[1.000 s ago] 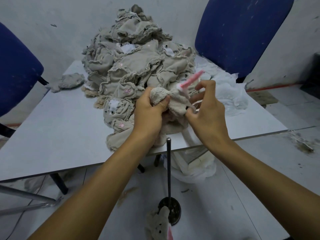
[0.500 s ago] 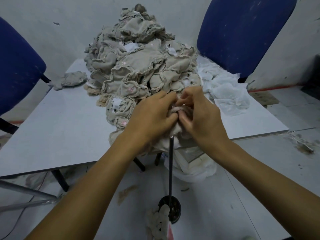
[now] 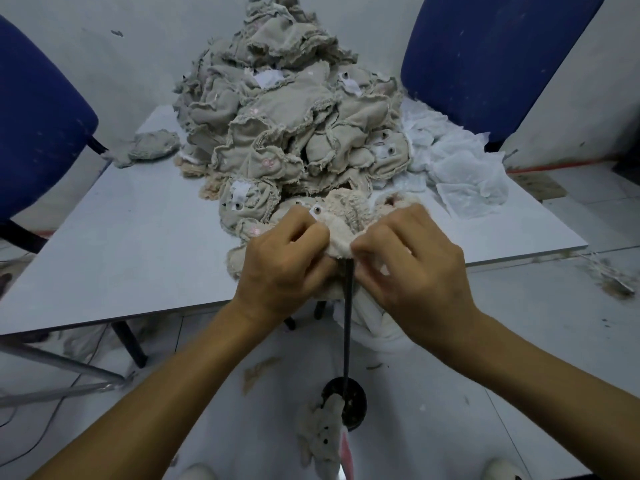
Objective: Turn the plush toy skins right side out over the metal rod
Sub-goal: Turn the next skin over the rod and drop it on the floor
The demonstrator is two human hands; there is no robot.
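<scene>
Above the near table edge: plush skin is pinched from both sides by left hand and right hand, fingers curled tight into it | skin is seated over the metal rod top | risk: if pulled unevenly, seam may be pierced or rod tipped on its base

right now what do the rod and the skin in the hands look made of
Rod: seemingly dark metal with a dull finish, thin, straight and rigid on its round base.
Skin: cream plush fabric, likely synthetic pile; the surface is fuzzy and folds softly between left hand and right hand.
</scene>
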